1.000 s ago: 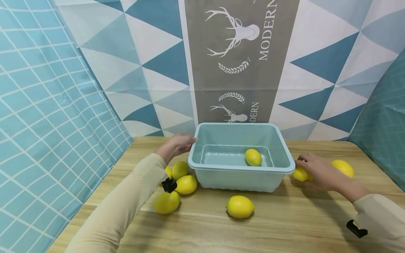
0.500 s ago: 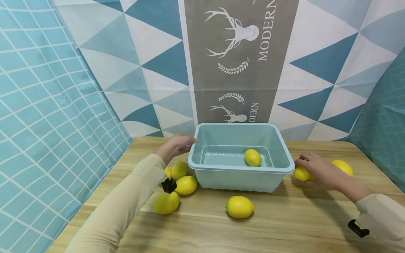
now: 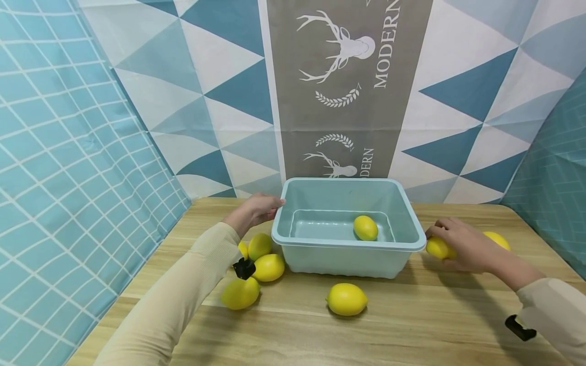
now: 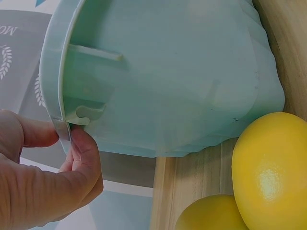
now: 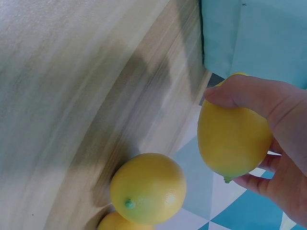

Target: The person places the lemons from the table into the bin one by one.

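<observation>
A light blue-green plastic bin (image 3: 341,259) stands on the wooden table, with one lemon (image 3: 365,228) lying inside. My left hand (image 4: 57,177) pinches the bin's rim at its left end between thumb and fingers, plain in the left wrist view. To the right of the bin, my right hand (image 3: 464,245) grips another lemon (image 5: 235,136), its thumb on one side and fingers behind. In the right wrist view that lemon appears beside the bin's wall; two more lemons, the nearer one (image 5: 148,188) in full view, rest on the table close by.
Several lemons (image 3: 269,268) cluster left of the bin, partly behind my left forearm. A single lemon (image 3: 347,299) lies in front of the bin. A patterned cloth (image 3: 220,101) hangs behind the table, and blue tiled sheeting (image 3: 68,168) borders the left.
My right hand, gripping the lemon, has shifted slightly right and a little upward. The left hand and the bin have stayed in place.
</observation>
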### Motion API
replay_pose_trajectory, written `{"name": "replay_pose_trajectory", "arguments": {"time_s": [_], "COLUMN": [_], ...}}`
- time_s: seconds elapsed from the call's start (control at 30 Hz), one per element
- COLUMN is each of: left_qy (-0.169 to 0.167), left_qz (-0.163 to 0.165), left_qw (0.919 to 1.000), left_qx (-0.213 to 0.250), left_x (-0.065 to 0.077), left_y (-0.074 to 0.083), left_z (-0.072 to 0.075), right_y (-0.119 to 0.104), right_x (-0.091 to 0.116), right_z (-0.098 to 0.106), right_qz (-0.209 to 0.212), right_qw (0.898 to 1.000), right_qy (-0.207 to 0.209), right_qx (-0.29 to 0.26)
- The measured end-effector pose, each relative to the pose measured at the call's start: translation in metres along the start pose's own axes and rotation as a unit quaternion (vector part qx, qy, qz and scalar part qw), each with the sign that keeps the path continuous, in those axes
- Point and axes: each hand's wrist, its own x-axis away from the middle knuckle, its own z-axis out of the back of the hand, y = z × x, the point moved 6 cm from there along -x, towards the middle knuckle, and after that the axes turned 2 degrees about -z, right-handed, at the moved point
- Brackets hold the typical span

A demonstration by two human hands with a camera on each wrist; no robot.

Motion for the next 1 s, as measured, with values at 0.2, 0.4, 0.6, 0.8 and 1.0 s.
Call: {"name": "replay_pose_trajectory", "arguments": {"time_s": [0.2,0.4,0.6,0.8,1.0], "left_qy": [0.003,0.001,-0.005,-0.005,-0.006], "left_qz": [0.005,0.006,-0.001,-0.004,-0.003], "left_qw": [1.0,1.0,1.0,0.9999,1.0], "left_qx": [-0.004,-0.007,0.005,0.009,0.004], "left_x": [0.001,0.001,-0.001,-0.001,0.0], "left_y": [0.001,0.001,0.0,-0.001,0.0], "left_z": [0.001,0.001,0.0,0.0,0.001], "right_y": [0.0,0.001,0.001,-0.001,-0.002], "right_x": [-0.003,-0.005,-0.007,-0.007,-0.01], "right_z": [0.005,0.008,0.011,0.012,0.015], "right_qz": [-0.003,-0.01,-0.008,0.001,0.001], "right_qw": [1.0,1.0,1.0,0.999,0.999], "right_qy": [-0.004,-0.024,-0.028,-0.034,-0.04], "right_qx": [0.001,-0.004,0.007,0.007,0.007]}}
